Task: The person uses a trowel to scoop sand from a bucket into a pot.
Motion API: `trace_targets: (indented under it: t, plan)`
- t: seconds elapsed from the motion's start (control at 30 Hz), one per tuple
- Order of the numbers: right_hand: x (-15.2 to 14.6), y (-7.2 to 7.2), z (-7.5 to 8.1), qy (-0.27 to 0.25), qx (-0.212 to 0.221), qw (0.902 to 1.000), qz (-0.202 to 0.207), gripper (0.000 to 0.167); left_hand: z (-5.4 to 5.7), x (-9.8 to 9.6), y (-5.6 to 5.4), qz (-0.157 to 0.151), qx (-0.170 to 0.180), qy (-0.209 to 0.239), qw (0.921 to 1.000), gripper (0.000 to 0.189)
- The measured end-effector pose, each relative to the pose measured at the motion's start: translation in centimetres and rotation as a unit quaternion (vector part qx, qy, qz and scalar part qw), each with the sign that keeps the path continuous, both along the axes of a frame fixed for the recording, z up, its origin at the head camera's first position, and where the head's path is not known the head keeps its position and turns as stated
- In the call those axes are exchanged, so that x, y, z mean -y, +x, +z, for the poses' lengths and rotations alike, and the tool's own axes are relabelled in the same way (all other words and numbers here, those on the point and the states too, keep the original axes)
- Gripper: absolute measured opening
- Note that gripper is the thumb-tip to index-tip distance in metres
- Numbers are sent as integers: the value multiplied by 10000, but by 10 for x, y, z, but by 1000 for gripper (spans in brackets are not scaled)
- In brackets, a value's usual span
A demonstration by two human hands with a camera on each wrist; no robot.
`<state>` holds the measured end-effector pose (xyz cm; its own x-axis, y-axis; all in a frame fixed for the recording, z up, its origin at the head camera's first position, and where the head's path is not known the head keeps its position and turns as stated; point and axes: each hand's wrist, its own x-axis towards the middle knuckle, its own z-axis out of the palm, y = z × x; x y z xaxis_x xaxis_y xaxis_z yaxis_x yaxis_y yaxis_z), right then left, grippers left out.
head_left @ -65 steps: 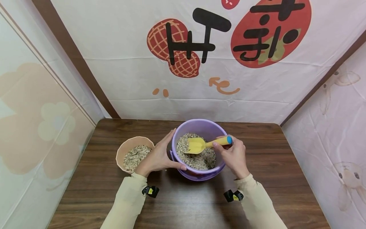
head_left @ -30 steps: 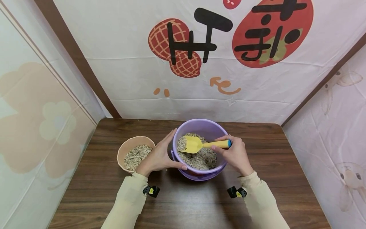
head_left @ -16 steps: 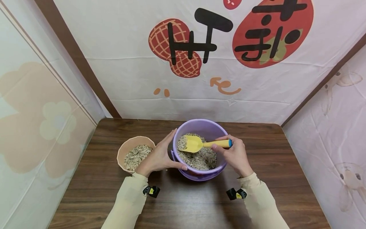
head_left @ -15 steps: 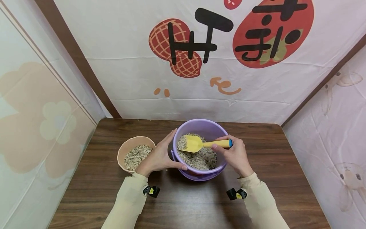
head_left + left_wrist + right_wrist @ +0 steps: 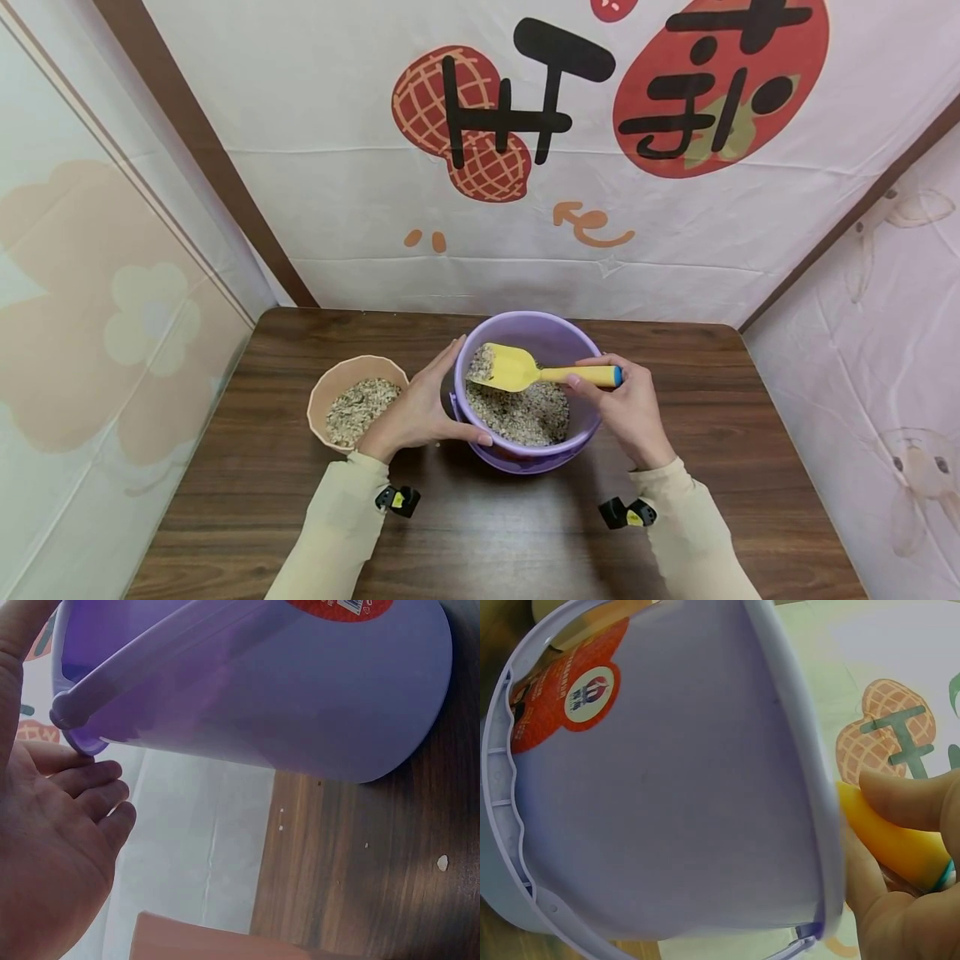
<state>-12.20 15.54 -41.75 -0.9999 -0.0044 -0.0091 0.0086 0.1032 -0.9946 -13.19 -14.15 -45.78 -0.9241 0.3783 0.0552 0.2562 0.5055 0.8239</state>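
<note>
In the head view a purple bucket [image 5: 525, 458] stands on the table, partly filled with a pale, flaky grain-like material [image 5: 525, 414]. My left hand [image 5: 420, 417] holds the bucket at its left rim, thumb toward the front and fingers toward the back; the left wrist view shows fingertips against the rim's outside. My right hand [image 5: 628, 408] grips the handle of a yellow toy shovel [image 5: 512, 367], whose blade carries some flakes at its tip and lies over the bucket's mouth. The right wrist view shows the orange-yellow handle [image 5: 892, 838] between thumb and fingers; the bucket wall hides the blade there.
A peach faceted bowl [image 5: 321, 396] with similar flakes sits left of the bucket, partly behind my left wrist. A few loose crumbs [image 5: 442, 862] lie on the wooden table [image 5: 510, 542]. A printed cloth wall [image 5: 525, 279] stands behind the table.
The shovel has shifted slightly, its blade edging toward the back of the bucket and its handle rightward with my right hand. Earlier the blade came to carry flakes. My left hand stays at the rim.
</note>
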Motion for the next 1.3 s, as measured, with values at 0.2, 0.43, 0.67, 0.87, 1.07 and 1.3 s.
trace_targets:
  t: [0.2, 0.43, 0.67, 0.87, 1.07, 1.3]
  plan:
    - [-3, 4, 6, -269, -120, 9995, -85, 36, 0, 0, 0, 23, 14, -28, 10000, 143]
    - [-8, 8, 13, -319, -248, 9990, -176, 34, 0, 0, 0, 23, 27, -10, 10000, 143]
    - [-13, 11, 22, -248, -478, 9983, -226, 38, 0, 0, 0, 9, -21, -29, 10000, 144]
    - [-18, 14, 31, -287, -612, 9972, -305, 32, 0, 0, 1, 17, 16, -79, 10000, 143]
    - [-23, 17, 39, -538, -740, 9953, -318, 29, 0, 0, 0, 31, 21, -109, 9999, 143]
    - [-28, 20, 40, -555, -708, 9947, -496, 30, 1, 0, 1, 40, 7, -83, 10000, 143]
